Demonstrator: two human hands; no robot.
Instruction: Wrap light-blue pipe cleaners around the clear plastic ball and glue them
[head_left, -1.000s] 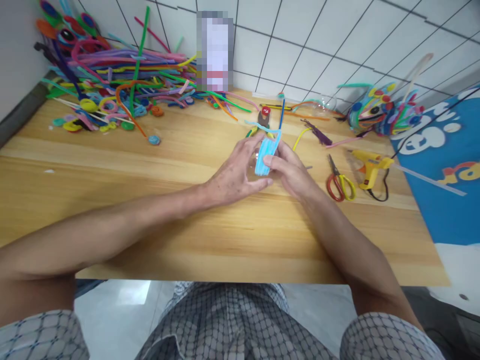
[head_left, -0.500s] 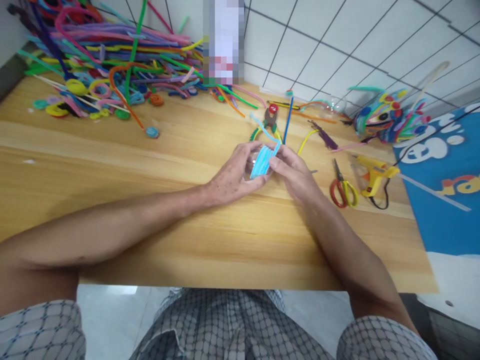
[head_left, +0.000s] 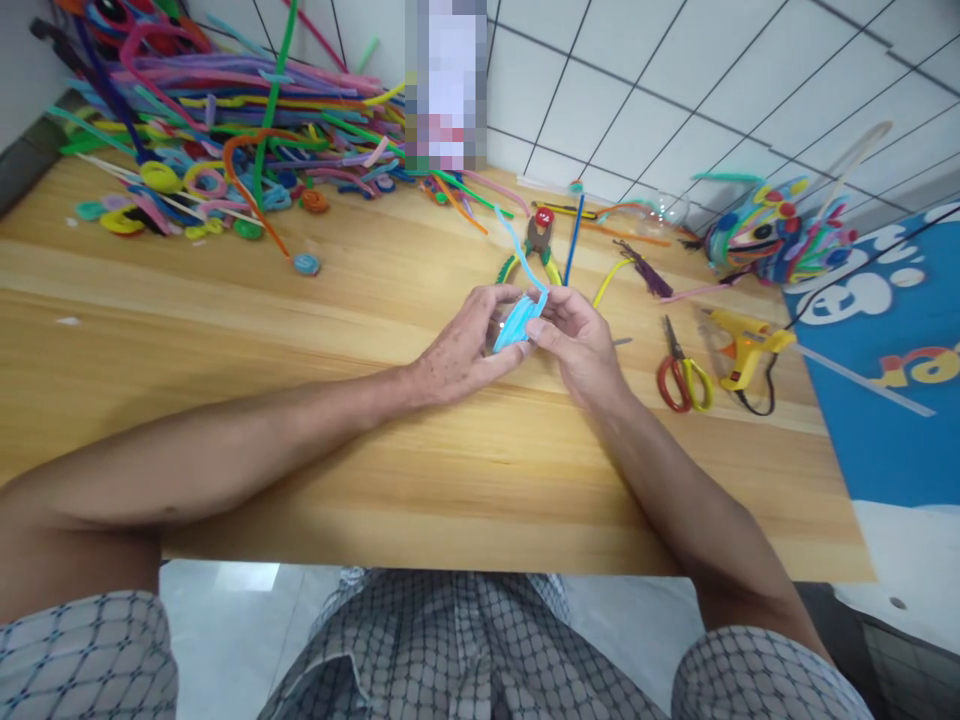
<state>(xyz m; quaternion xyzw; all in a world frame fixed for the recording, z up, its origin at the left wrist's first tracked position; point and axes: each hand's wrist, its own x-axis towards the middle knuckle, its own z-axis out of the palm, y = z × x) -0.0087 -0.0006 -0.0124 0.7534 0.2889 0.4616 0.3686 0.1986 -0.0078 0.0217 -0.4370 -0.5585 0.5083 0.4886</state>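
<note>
Between my hands, above the table, is a clear plastic ball wrapped with a light blue pipe cleaner (head_left: 516, 322). The pipe cleaner lies in side-by-side turns, and its loose end sticks up past the fingers toward the pliers. My left hand (head_left: 469, 345) is closed round the ball's left side, thumb along the lower edge. My right hand (head_left: 581, 340) pinches the pipe cleaner at the ball's right side with thumb and fingers. Just beyond the hands lie pliers (head_left: 540, 232) with green and yellow handles.
Heaped pipe cleaners (head_left: 300, 100) fill the back left. An orange stem with a blue coil (head_left: 306, 264) lies before them. To the right are scissors (head_left: 684, 380), a yellow glue gun (head_left: 746, 350), and a colourful wrapped figure (head_left: 776, 235). A blue pipe cleaner (head_left: 574, 240) stands near the pliers.
The wrapped ball has turned in my hands, so its blue band looks narrower and more slanted. Its loose end and my right thumb have shifted slightly left.
</note>
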